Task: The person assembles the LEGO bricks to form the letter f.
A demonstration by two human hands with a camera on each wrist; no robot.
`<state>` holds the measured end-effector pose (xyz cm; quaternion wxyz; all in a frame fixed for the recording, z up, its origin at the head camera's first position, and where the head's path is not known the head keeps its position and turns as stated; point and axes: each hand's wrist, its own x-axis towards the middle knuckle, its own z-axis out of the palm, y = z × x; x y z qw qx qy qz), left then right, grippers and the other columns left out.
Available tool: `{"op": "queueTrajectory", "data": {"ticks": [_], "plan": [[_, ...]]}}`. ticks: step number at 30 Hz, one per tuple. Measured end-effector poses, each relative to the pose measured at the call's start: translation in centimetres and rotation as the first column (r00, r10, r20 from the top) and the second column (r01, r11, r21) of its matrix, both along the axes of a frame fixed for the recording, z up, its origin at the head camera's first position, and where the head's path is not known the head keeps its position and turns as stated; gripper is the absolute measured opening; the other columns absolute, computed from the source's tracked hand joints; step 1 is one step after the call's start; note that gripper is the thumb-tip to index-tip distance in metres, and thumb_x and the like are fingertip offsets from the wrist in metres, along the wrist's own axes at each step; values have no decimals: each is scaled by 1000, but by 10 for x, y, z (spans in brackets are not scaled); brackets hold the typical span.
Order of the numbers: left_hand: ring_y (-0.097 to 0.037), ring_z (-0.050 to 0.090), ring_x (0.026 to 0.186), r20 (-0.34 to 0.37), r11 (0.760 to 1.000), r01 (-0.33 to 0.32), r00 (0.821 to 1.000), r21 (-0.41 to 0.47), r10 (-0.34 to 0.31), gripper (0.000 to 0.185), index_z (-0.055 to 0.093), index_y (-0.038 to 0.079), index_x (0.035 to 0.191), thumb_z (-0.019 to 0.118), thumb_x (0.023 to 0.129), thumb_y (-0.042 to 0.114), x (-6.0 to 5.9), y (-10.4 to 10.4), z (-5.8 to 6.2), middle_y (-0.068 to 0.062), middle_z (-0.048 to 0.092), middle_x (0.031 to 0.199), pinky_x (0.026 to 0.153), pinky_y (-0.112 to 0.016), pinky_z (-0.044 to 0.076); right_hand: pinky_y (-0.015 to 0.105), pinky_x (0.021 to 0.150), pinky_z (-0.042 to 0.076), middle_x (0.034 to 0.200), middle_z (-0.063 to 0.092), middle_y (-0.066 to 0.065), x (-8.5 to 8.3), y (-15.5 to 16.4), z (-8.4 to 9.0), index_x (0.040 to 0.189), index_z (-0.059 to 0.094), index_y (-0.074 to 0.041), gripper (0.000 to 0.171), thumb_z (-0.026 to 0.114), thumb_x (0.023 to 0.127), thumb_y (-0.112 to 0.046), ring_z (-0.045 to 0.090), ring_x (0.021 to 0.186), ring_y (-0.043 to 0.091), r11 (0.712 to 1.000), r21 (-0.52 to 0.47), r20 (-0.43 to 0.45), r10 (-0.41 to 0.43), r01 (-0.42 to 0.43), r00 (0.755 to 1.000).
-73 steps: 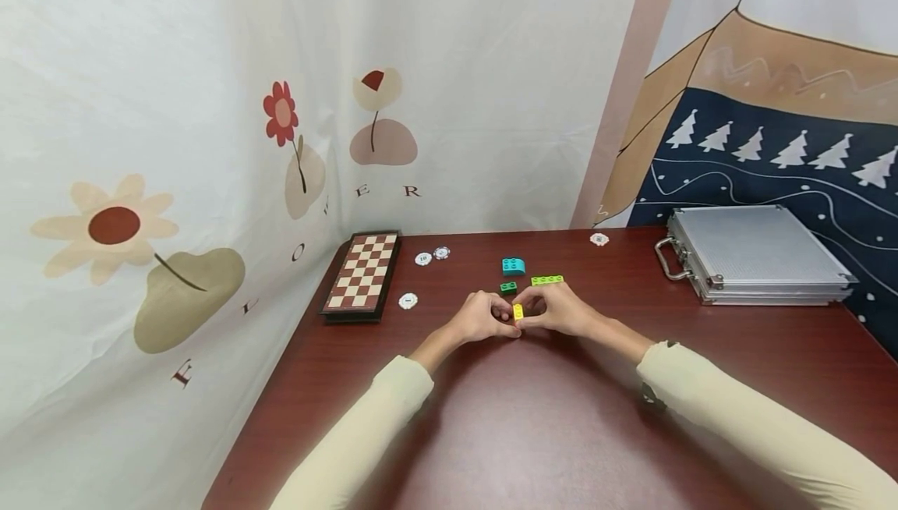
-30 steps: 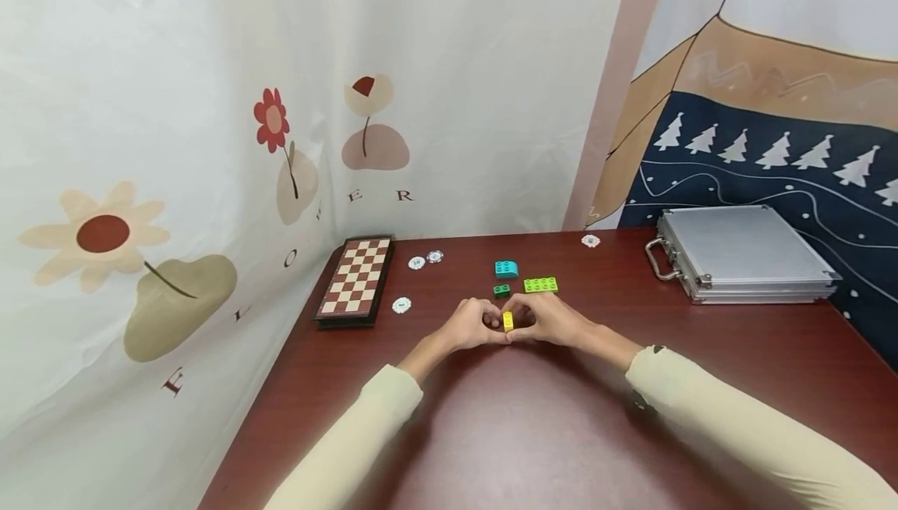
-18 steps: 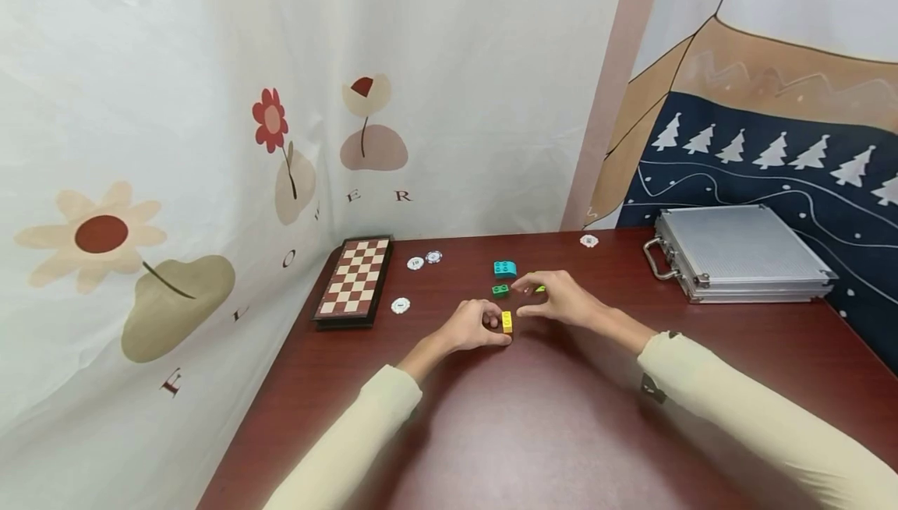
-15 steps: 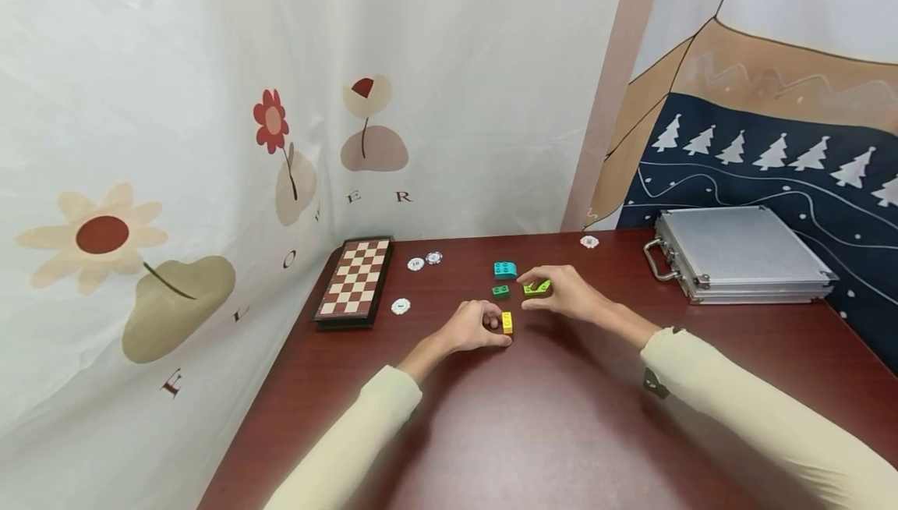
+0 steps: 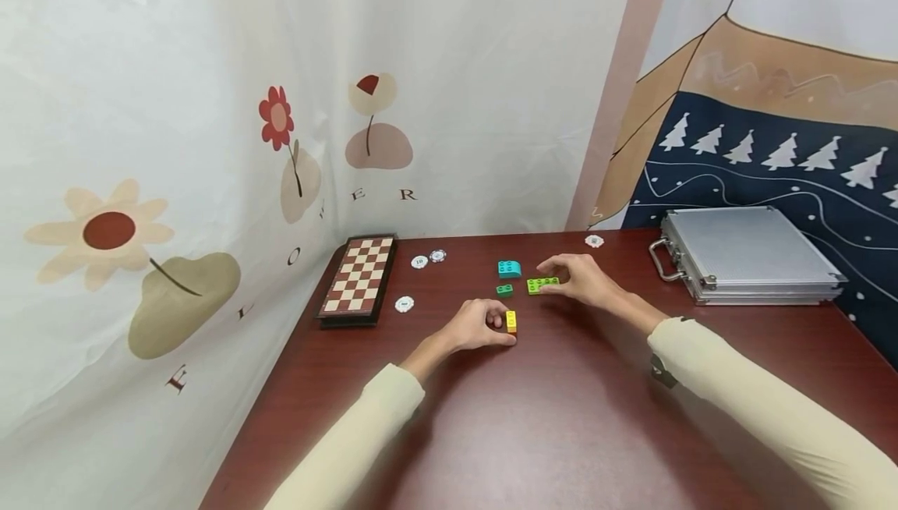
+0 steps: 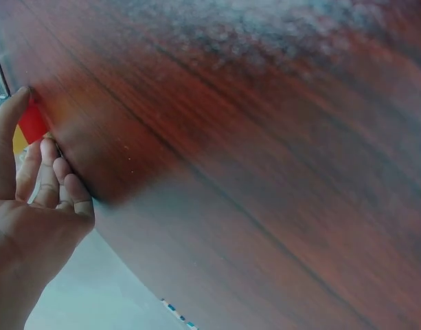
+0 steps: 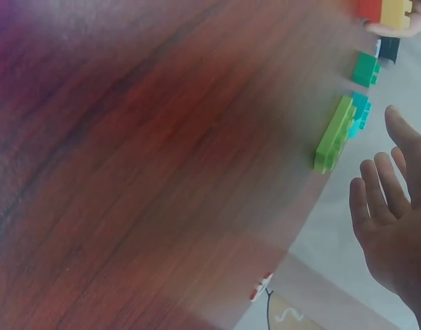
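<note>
My left hand (image 5: 477, 326) pinches a small two-brick stack between thumb and fingers. Its yellow top brick (image 5: 510, 319) faces up in the head view, and the red brick (image 6: 33, 124) underneath shows in the left wrist view. Over the right end of a lime green brick (image 5: 537, 286) is my right hand (image 5: 585, 279), thumb and fingers spread apart, holding nothing. From the right wrist, a gap shows between this hand and the lime brick (image 7: 334, 134). A small dark green brick (image 5: 504, 290) and a teal brick (image 5: 509, 269) with a rounded end lie just left of it.
On the dark red table (image 5: 533, 416), a folded checkerboard (image 5: 359, 276) lies at the left. White poker chips (image 5: 404, 304) are scattered near it, and another chip (image 5: 594, 241) is at the back. A silver case (image 5: 754, 249) stands at the right, against a printed curtain (image 5: 477, 89).
My right hand has let go of the yellow-and-red stack and moved right and away from me to the lime brick. The left hand keeps its grip in nearly the same spot.
</note>
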<state>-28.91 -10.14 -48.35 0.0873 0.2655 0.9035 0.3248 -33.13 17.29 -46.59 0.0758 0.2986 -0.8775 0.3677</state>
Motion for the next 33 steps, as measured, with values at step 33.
{"op": "queueTrajectory", "data": {"ticks": [33], "plan": [[-8, 71, 87, -12, 990, 10, 1000, 143, -9, 35, 78, 12, 115, 90, 84, 24, 5, -5, 11, 3, 77, 97, 79, -25, 56, 49, 91, 55, 116, 75, 15, -20, 2, -27, 121, 76, -1, 38, 85, 89, -18, 68, 104, 29, 988, 151, 20, 18, -21, 1000]]}}
